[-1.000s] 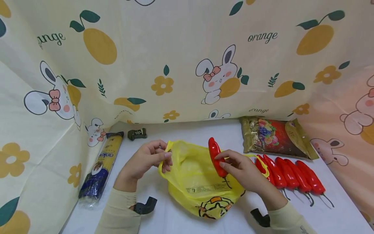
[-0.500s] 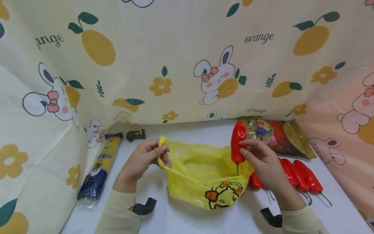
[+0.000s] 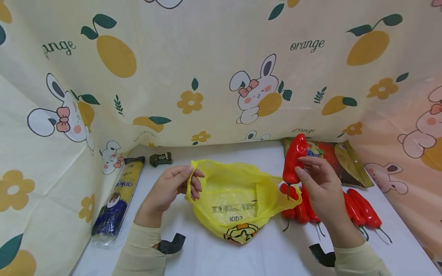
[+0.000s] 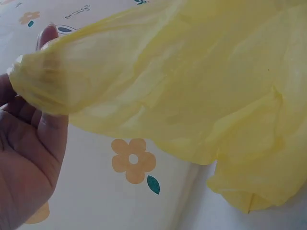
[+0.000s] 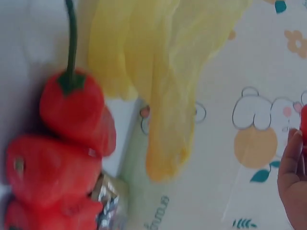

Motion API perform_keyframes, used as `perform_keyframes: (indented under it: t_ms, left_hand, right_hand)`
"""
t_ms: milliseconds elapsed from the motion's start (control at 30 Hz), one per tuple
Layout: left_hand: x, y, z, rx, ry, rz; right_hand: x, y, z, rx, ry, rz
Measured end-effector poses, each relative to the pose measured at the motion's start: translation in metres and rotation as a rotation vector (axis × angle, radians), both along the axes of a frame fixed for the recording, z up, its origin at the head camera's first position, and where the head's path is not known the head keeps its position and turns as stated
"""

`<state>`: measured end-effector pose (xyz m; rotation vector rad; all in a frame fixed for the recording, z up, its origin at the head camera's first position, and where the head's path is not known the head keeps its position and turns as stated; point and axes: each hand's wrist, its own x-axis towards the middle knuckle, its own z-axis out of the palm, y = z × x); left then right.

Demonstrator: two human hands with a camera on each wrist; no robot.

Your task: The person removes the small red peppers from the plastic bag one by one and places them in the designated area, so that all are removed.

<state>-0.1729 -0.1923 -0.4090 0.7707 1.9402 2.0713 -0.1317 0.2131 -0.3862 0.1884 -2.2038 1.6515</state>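
Observation:
A yellow plastic bag point(image 3: 224, 180) with a printed cartoon stands in the middle, its mouth spread. My left hand point(image 3: 167, 189) pinches its left handle between thumb and fingers; in the left wrist view the film stretches away from that hand point(image 4: 31, 148). A red chili pepper point(image 3: 293, 159), tip up and stem down, is held in my right hand point(image 3: 322, 188) just right of the bag. Below it, the bag's right handle lies loose over several red chili peppers point(image 3: 364, 209) on the table. At the right edge of the right wrist view, only part of the right hand point(image 5: 295, 182) shows.
A gold and red packet point(image 3: 345, 161) lies at the back right, partly covered by the held pepper and hand. On the left lies a long blue and yellow packet point(image 3: 119, 199), near a small dark green wrapped item point(image 3: 160, 159). A patterned cloth point(image 3: 207, 76) walls the back.
My right hand has carried the pepper from over the bag up and to the right. The bag's right side rose with it, then dropped over the peppers. My left hand has stayed nearly still.

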Motion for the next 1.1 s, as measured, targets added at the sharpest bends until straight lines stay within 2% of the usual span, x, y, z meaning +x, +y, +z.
perform_keyframes:
  t_ms: [133, 300, 433, 533, 700, 867, 1000, 1100]
  left_hand:
    - [0.000, 0.001, 0.002, -0.001, -0.013, 0.020]
    - [0.000, 0.000, 0.002, 0.007, -0.010, 0.047]
    - [0.000, 0.000, 0.002, 0.013, -0.017, 0.061]
    - [0.000, -0.001, 0.002, 0.014, -0.031, 0.074]
    - [0.000, -0.001, 0.002, 0.014, -0.047, 0.087]
    - [0.000, -0.001, 0.001, 0.019, -0.033, 0.079]
    - [0.000, -0.001, 0.000, 0.024, -0.020, 0.073]
    - [-0.001, -0.002, 0.000, 0.024, -0.016, 0.073]
  right_hand:
    - [0.001, 0.026, 0.000, 0.086, -0.030, -0.016]
    - [0.003, 0.068, -0.002, 0.192, -0.113, -0.058]
    - [0.005, 0.106, -0.004, 0.202, -0.180, -0.069]
    - [0.007, 0.131, -0.007, 0.206, -0.192, -0.080]
    - [0.012, 0.164, -0.016, 0.243, -0.213, -0.132]
    - [0.020, 0.193, -0.023, 0.296, -0.278, -0.166]
    - [0.021, 0.214, -0.028, 0.396, -0.390, -0.217]
    - [0.021, 0.230, -0.034, 0.499, -0.505, -0.196]
